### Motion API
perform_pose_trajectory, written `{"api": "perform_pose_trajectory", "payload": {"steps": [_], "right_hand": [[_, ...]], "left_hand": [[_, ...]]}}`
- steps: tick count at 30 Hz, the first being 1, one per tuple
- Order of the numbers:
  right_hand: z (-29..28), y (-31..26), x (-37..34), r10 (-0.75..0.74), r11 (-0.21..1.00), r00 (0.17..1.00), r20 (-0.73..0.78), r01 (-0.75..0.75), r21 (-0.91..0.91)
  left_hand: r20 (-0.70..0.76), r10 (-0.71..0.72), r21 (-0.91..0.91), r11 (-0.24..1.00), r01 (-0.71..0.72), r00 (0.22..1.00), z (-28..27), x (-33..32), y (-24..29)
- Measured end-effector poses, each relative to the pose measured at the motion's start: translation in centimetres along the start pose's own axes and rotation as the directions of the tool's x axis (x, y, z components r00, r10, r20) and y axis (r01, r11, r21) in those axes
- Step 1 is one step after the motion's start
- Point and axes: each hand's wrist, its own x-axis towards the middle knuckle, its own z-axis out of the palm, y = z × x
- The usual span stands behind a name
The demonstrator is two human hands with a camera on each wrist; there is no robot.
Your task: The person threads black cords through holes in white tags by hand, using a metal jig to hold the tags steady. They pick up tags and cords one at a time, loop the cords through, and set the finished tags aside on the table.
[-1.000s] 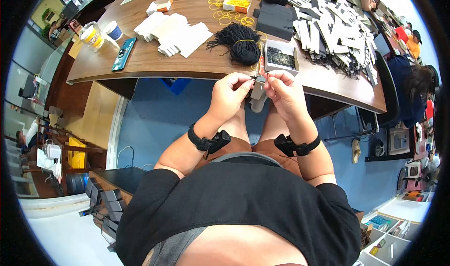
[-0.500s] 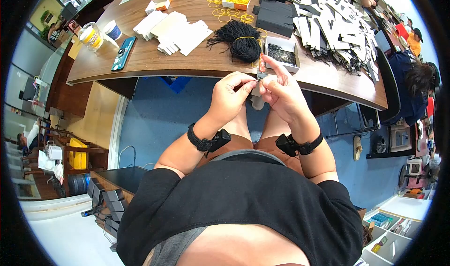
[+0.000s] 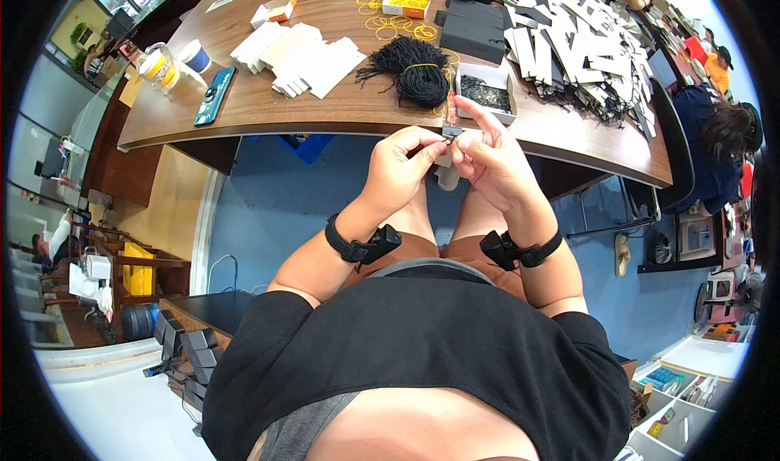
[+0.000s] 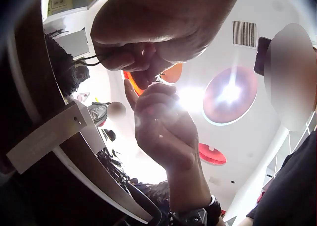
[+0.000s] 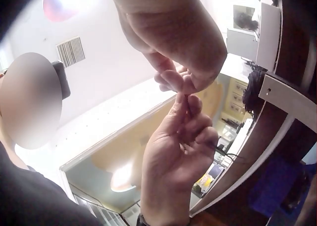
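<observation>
Thumb and fingertips of my left hand (image 3: 398, 164) pinch a thin black cord, and its loose ends (image 5: 227, 154) stick out past the curled fingers in the right wrist view. My right hand (image 3: 494, 162) meets the left one at the fingertips, just off the table's front edge. Its thumb and a finger pinch at the cord there, while the index finger points up and away. The spot between the fingertips is mostly hidden. Just beyond lie a bundle of black cords (image 3: 422, 75) and a white box (image 3: 510, 118) of small black pieces.
A pale bracket (image 4: 47, 137) juts from the table (image 3: 325, 121) edge below the hands. White cards (image 3: 301, 55), a phone (image 3: 214, 97), yellow rubber bands (image 3: 396, 27), a dark box (image 3: 473, 34) and a heap of black-and-white tags (image 3: 569, 47) lie on top.
The right hand has shifted slightly left to meet the left fingertips, and its index finger has straightened upward. The left hand has stayed nearly still.
</observation>
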Motion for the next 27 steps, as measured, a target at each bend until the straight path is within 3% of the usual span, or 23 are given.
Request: {"api": "perform_pose_trajectory", "payload": {"steps": [9, 12, 15, 19, 22, 27], "right_hand": [[-0.3, 0.5, 0.0, 0.044, 0.999, 0.999, -0.006, -0.044, 0.019], [-0.5, 0.7, -0.2, 0.043, 0.988, 0.999, -0.008, -0.044, -0.148], [0.4, 1.0, -0.5, -0.164, 0.796, 0.984, -0.070, 0.090, -0.599], [0.9, 1.4, -0.8, -0.124, 0.761, 0.990, -0.068, 0.051, -0.647], [1.8, 1.2, -1.1, -0.194, 0.720, 0.977, -0.086, 0.083, -0.689], [1.3, 2.1, -1.0, -0.362, 0.533, 0.928, -0.089, 0.128, -0.836]], "left_hand": [[0.000, 0.010, 0.016, 1.000, -0.010, 1.000, 0.0, -0.1, 0.2], [0.019, -0.036, -0.059, 0.998, 0.037, 0.999, -0.1, -0.2, -0.6], [0.072, -0.134, -0.120, 0.983, 0.142, 0.988, -0.4, -0.2, -0.6], [0.125, -0.294, -0.149, 0.939, 0.311, 0.948, -0.8, -0.3, -0.9], [0.091, -0.238, -0.139, 0.958, 0.249, 0.967, -0.7, -0.4, -1.0], [0.079, -0.235, -0.134, 0.961, 0.243, 0.969, -0.7, -0.4, -1.1]]}}
